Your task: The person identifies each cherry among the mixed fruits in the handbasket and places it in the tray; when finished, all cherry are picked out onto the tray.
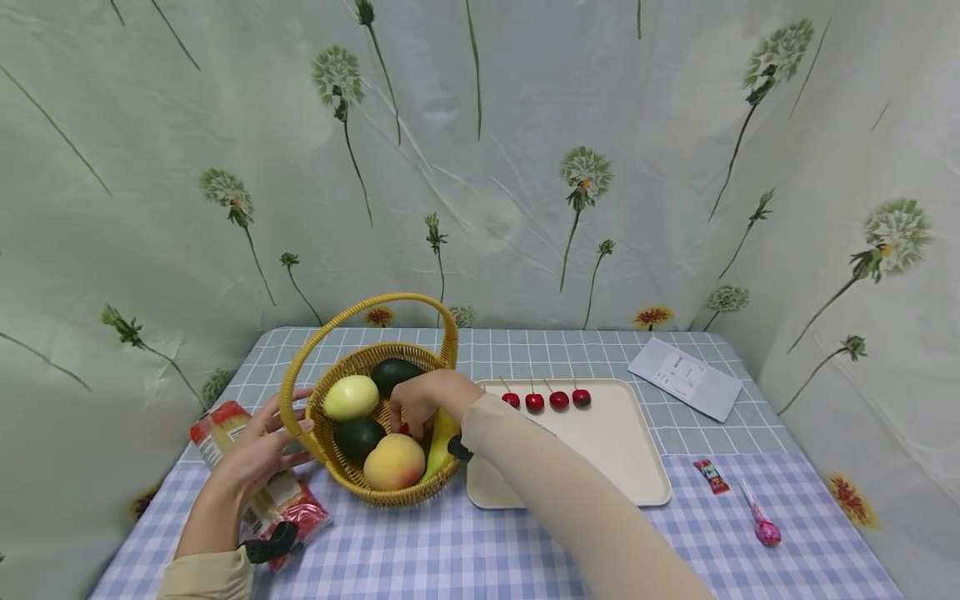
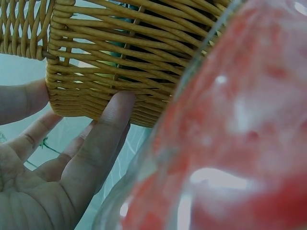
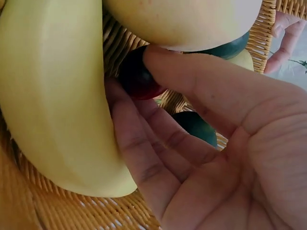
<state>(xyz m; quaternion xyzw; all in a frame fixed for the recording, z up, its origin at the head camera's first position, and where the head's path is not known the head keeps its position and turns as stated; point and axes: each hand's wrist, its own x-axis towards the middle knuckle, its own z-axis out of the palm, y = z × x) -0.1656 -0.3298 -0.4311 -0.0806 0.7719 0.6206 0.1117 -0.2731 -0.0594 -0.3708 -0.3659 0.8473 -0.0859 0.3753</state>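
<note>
A yellow wicker basket (image 1: pixel 405 497) with a tall handle stands left of the middle. Inside it my right hand (image 1: pixel 423 398) pinches a dark red cherry (image 3: pixel 136 74) between thumb and fingers, beside a banana (image 3: pixel 57 96) and under a peach (image 1: pixel 393 462). Two dark green fruits (image 1: pixel 358 439) and a pale yellow oval fruit (image 1: pixel 351 397) lie there too. My left hand (image 1: pixel 251 454) is at the basket's left side, its spread fingers touching the woven wall in the left wrist view.
Right of the basket is a cream tray (image 1: pixel 607 454) with several cherries (image 1: pixel 558 401) in a row, partly behind my right arm. A red-and-clear food packet (image 1: pixel 285 496) lies under my left forearm. Farther right are a white paper packet (image 1: pixel 686 379), a small wrapped candy (image 1: pixel 711 476) and a lollipop (image 1: pixel 767 532).
</note>
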